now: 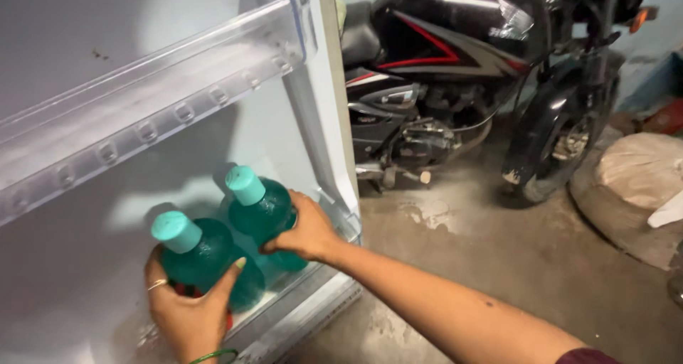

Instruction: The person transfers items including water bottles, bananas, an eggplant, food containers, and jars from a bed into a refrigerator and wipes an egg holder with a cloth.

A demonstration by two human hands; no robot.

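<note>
Two teal bottles with light-teal caps stand in the bottom shelf of an open fridge door. My left hand grips the nearer bottle around its body from below; a ring and a green bangle show on that hand. My right hand wraps the right side of the farther bottle. Both bottles are upright and sit side by side, nearly touching. The lower parts of both bottles are hidden by my hands and the shelf rail.
A clear plastic door shelf runs above the bottles. Right of the fridge door a black motorcycle with red stripes stands on a wet concrete floor. A tan sack lies at the far right.
</note>
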